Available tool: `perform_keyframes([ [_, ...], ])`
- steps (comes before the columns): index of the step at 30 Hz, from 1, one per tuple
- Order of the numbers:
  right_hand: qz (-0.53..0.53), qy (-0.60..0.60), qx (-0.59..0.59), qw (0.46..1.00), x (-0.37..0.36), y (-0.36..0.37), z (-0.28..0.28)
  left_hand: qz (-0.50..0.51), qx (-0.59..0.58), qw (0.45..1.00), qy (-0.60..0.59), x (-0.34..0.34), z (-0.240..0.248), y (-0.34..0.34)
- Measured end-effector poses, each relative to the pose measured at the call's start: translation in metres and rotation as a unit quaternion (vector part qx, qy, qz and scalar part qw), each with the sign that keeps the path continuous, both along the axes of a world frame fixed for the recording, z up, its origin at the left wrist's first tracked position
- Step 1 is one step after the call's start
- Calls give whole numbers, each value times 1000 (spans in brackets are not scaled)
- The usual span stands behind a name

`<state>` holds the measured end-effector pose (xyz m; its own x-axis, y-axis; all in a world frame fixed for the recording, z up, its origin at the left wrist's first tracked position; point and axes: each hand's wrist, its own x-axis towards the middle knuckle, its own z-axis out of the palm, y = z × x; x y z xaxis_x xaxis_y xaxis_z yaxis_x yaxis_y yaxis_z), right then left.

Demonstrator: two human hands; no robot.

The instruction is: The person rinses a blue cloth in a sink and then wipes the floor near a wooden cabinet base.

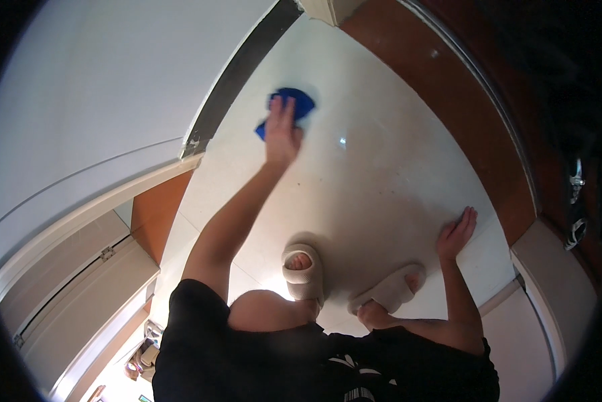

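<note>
My left hand (pixel 284 134) reaches far out over the pale floor tiles and presses a blue cloth (pixel 294 104) against them. Its fingers lie across the cloth, which shows bunched on both sides of them. Closer to me on the right, my right hand (pixel 456 234) rests palm down on the floor, fingers stretched out, with nothing in it.
My feet, in beige slippers (pixel 303 275), are on the floor (pixel 354 181) between my arms. Small dark specks dot the tiles. A white panel with a dark lower strip (pixel 247 74) stands on the left. Reddish-brown boards (pixel 442 94) edge the right, beside door frames.
</note>
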<state>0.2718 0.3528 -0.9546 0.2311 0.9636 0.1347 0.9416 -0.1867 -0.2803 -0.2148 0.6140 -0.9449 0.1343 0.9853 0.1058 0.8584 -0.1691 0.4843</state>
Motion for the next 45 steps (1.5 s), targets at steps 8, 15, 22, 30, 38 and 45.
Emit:
perform_keyframes([
  [8,2,10,-10,1000,2,0,2,-171,-60,980,-75,40,6,-87],
  [15,9,9,1,1000,-4,2,6,236,19,971,26,-163,16,-102],
  [22,-15,-7,-11,1000,4,-2,-3,148,-10,989,26,-85,-6,-110],
  [30,-29,4,-13,999,-1,0,5,-139,-116,976,-119,121,18,-131],
  [38,-33,43,-20,998,4,2,10,-179,15,973,-144,88,18,-8],
  [45,-98,73,-61,991,8,-26,38,-127,47,991,22,84,-2,47],
])
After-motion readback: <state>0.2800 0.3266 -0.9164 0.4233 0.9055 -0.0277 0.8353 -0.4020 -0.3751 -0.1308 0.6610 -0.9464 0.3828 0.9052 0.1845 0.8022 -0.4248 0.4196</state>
